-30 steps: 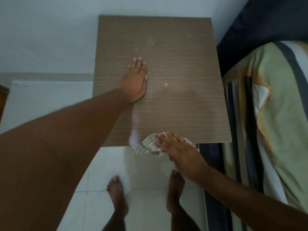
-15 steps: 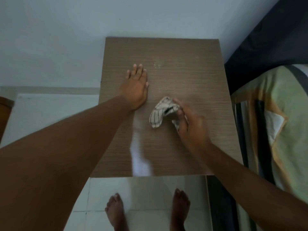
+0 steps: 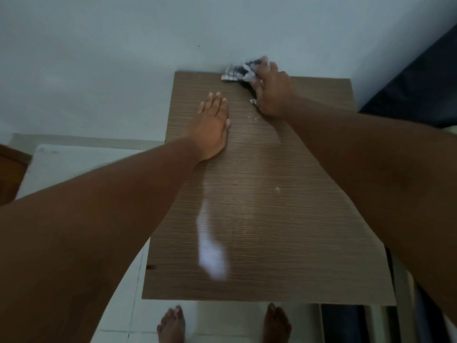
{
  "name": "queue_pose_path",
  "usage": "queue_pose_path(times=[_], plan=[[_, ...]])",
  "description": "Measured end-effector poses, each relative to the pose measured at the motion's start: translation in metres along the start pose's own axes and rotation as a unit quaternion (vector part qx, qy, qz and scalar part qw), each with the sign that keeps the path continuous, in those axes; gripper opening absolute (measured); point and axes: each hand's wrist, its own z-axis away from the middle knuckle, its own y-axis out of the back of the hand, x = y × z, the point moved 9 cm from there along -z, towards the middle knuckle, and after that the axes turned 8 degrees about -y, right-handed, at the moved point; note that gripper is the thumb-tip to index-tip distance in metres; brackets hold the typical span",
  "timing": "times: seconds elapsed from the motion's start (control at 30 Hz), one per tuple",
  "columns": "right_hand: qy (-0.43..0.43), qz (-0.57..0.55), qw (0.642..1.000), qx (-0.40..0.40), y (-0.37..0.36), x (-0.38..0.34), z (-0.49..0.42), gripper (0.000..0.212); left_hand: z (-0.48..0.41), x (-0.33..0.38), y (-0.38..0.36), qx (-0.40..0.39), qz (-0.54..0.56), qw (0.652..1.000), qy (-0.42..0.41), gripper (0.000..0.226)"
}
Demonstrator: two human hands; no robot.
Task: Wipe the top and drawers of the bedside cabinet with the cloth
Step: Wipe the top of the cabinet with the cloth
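1. The left hand (image 3: 212,127) lies flat with fingers spread on the cabinet (image 3: 247,219) top, bracing, exactly where it was a second ago.
2. Just right of it, a few pale crumbs (image 3: 253,117) remain on the wood, so that patch likely needs another pass.
3. The right hand (image 3: 270,92) grips the bunched cloth (image 3: 238,71) and has swept it from the front edge to the back edge against the wall (image 3: 123,58); the top is partly wiped, the drawers not yet.

checked white-dark cloth (image 3: 238,71); brown wood-grain cabinet top (image 3: 272,219); pale wall (image 3: 123,58).
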Motion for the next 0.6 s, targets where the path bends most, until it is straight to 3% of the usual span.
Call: queue_pose_path(times=[0.07,0.2,0.6], plan=[[0.015,0.075,0.996,-0.049,-0.024,-0.003,0.000,0.052,-0.001,-0.004,-0.001,-0.006,0.004,1.000,0.002,0.058],[0.026,0.058,0.998,-0.018,-0.029,-0.005,0.001,0.052,-0.003,-0.012,0.001,-0.009,0.009,1.000,0.006,0.056],[0.057,0.040,0.997,-0.024,-0.047,-0.006,0.055,0.048,0.018,-0.013,-0.006,0.011,-0.013,1.000,-0.012,0.058]])
